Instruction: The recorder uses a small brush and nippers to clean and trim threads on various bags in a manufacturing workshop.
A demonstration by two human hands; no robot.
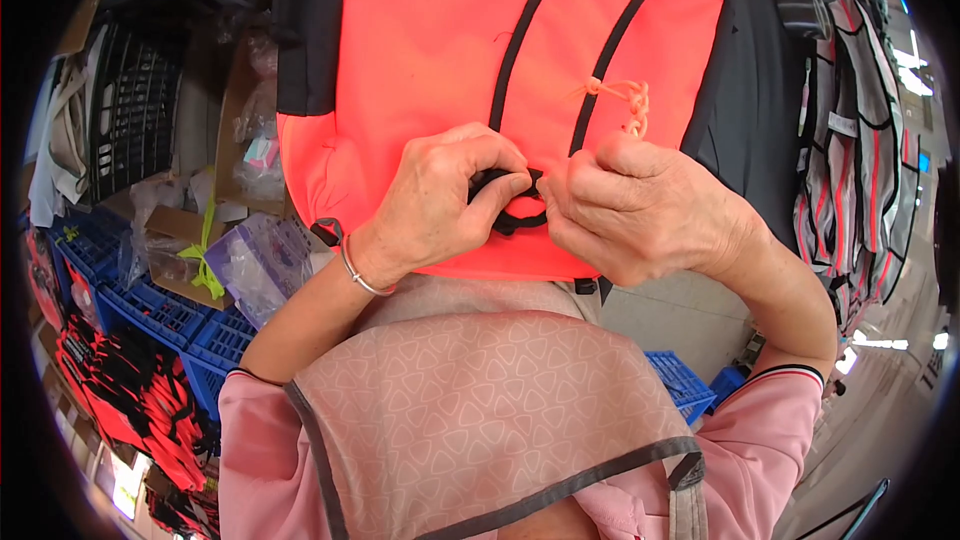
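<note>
A coral-orange backpack (430, 30) with black trim lies in front of me, its lower edge at my lap. My left hand (440, 195) pinches a black strap loop (520, 223) near that edge between thumb and index finger. Right beside it, my right hand (640, 205) is closed, its fingertips close to the same loop. What sits inside the right fingers is hidden. An orange knotted cord (638, 105) runs from one of the backpack's two curved black lines (625, 20) down behind the right fist.
Blue plastic crates (160, 310), cardboard boxes (175, 250) and clear plastic bags stand at the left. Stacked red and black pieces (130, 390) lie lower left. Grey, red-striped pieces (860, 160) hang at the right. Another blue crate (680, 385) stands on the floor beyond my apron.
</note>
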